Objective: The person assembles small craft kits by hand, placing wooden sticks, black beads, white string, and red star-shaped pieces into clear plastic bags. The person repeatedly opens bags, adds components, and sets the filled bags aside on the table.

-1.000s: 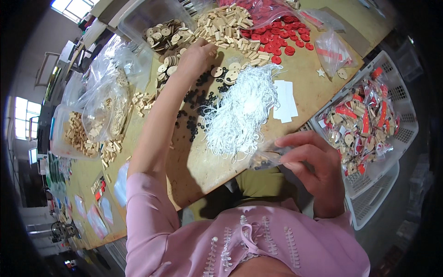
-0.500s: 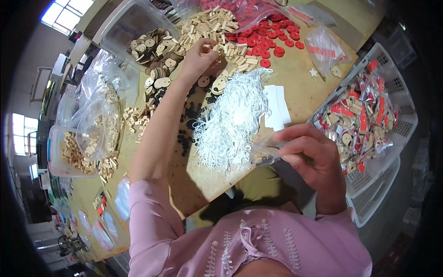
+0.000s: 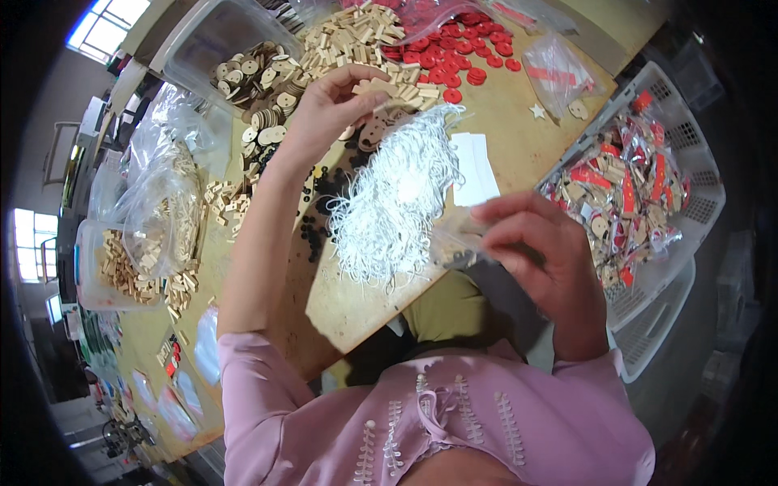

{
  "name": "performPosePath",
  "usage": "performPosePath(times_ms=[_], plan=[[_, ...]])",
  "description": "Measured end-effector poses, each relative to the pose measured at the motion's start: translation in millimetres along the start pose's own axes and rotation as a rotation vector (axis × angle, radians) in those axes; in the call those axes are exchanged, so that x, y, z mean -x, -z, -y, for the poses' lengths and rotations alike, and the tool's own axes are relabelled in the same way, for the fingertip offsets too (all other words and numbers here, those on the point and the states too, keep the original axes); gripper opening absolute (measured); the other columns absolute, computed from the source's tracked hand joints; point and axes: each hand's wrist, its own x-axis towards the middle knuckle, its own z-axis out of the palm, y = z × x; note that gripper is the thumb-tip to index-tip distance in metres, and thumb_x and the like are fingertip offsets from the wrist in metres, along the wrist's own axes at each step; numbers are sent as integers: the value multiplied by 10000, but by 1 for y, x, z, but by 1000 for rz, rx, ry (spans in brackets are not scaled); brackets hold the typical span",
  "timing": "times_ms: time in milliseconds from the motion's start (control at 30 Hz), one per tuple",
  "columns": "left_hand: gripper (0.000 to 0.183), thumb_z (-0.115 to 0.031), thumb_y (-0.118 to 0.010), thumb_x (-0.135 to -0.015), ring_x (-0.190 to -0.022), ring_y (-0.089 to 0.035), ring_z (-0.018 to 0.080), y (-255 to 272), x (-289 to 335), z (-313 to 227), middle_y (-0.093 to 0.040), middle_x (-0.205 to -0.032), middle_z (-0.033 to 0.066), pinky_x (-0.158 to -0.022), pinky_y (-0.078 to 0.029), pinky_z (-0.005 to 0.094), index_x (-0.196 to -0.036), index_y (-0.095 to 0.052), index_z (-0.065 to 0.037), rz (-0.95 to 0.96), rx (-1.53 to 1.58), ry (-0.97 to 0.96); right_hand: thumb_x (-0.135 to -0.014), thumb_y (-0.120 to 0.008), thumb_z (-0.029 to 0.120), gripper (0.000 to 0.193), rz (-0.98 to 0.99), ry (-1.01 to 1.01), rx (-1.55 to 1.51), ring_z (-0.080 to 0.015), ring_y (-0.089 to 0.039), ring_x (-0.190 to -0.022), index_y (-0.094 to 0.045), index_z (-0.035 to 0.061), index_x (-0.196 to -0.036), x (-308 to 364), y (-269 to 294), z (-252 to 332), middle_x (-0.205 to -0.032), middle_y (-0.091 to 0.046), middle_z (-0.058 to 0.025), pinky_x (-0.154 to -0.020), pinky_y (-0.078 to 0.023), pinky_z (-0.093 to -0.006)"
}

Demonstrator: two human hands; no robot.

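My left hand (image 3: 324, 117) is over the near edge of a heap of pale wooden blocks (image 3: 356, 36), its thumb and fingers pinching what looks like a wooden block (image 3: 376, 86), partly hidden by the fingers. Near the table's front edge, my right hand (image 3: 539, 247) grips a small clear plastic bag (image 3: 455, 245) between thumb and fingers. Between the hands lies a tangled pile of white elastic cords (image 3: 393, 202). Brown wooden discs and small black beads (image 3: 312, 231) are scattered below my left hand and forearm. White paper slips (image 3: 474, 170) rest beside the cords.
Red discs (image 3: 454, 57) spread across the table's far side. A clear bin (image 3: 186, 49) of wooden discs stands at the far left, another tub (image 3: 85, 267) of blocks nearer. At right, a white basket (image 3: 705, 174) is full of packed bags. A wooden star (image 3: 537, 111) lies near its far corner.
My left hand has drawn back a little to the left from the blocks, its fingers lifted. My right hand still has the bag, slightly lower. The whole view has shifted slightly.
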Motion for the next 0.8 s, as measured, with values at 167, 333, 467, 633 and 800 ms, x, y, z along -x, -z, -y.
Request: performPosePath(times_ms=[167, 333, 467, 633, 800], plan=[[201, -95, -777, -905, -708, -486, -6, -53, 69, -87, -631, -849, -110, -615, -390, 178, -1102, -743, -107, 256, -127, -140, -841, -687, -56, 97, 9, 31, -48, -260, -688, -998, -670, 3, -916, -11, -12, -1, -1130, -680, -140, -851, -528, -332], [284, -85, -781, -858, -705, -644, 143, -63, 91, -110, -668, -843, 43, -615, -529, 284, -1134, -713, -78, 324, -456, -305, -883, -672, -36, 79, 99, 65, -119, -298, -672, -1038, -679, 10, -946, -15, -16, 6, -1163, -656, -170, -883, -513, -350], [335, -79, -784, -843, -703, -669, 158, -63, 102, -120, -703, -903, 70, -643, -555, 296, -1164, -684, -70, 303, -475, -206, -893, -672, -28, 79, 85, 124, -112, -314, -662, -1111, -689, 13, -958, -12, -23, 6, -1194, -659, -189, -932, -508, -366], [308, -56, -747, -861, -721, -690, 158, -60, 107, -113, -715, -926, 82, -659, -569, 298, -1162, -679, -47, 226, -336, -207, -902, -680, -14, 80, 78, 218, -40, -359, -674, -1063, -657, 15, -973, -15, -28, -1, -1200, -650, -206, -875, -542, -390], [307, 15, -630, -912, -904, -722, 194, -14, 61, -54, -748, -1032, 111, -795, -567, 300, -1212, -687, -26, 24, -728, -128, -870, -723, -40, 106, 57, 90, -31, -323, -700, -1005, -667, -7, -954, -6, -20, 7, -1227, -664, -194, -837, -558, -368]])
